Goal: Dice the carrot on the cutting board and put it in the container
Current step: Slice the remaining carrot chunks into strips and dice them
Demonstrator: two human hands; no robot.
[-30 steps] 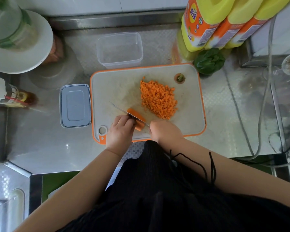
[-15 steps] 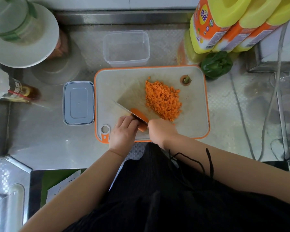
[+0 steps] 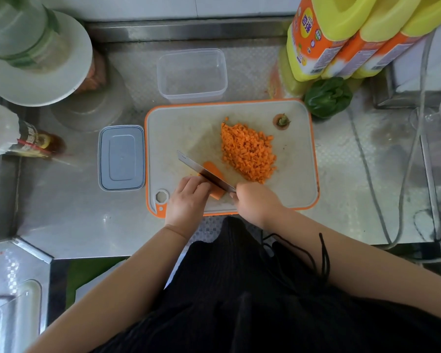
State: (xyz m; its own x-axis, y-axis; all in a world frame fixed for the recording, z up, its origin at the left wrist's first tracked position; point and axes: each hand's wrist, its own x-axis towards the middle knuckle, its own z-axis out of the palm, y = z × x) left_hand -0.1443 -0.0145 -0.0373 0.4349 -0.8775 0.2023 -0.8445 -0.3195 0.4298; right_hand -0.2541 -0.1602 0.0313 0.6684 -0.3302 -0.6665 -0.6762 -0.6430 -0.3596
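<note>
From the head view, the dicing step is in hand. On the cutting board [image 3: 178, 128] the left hand [image 3: 189, 200] curls its fingers over the near end of the last carrot piece [image 3: 214, 171] and pins it down, while the right hand [image 3: 255, 202] grips the handle of the knife [image 3: 201, 170], whose blade lies across that piece, slanting from near right to far left. A heap of diced carrot [image 3: 247, 154] sits just right of the blade, and the trimmed carrot top [image 3: 281, 121] lies apart at the far right corner of the board.

The next move, I judge, calls for cutting this piece into strips and cubes with the holding fingertips tucked back from the edge (they are very near it), then carrying the dice to the container [image 3: 192, 75], which stands empty just beyond the board's far edge.

On the worktop [image 3: 61, 225] the lid [image 3: 121, 157] lies touching the board's left side, a green pepper [image 3: 327, 96] sits at its far right corner below the yellow bottles [image 3: 341, 34], and a sauce bottle [image 3: 23, 141] lies far left. Nothing stands between the heap and the container.
</note>
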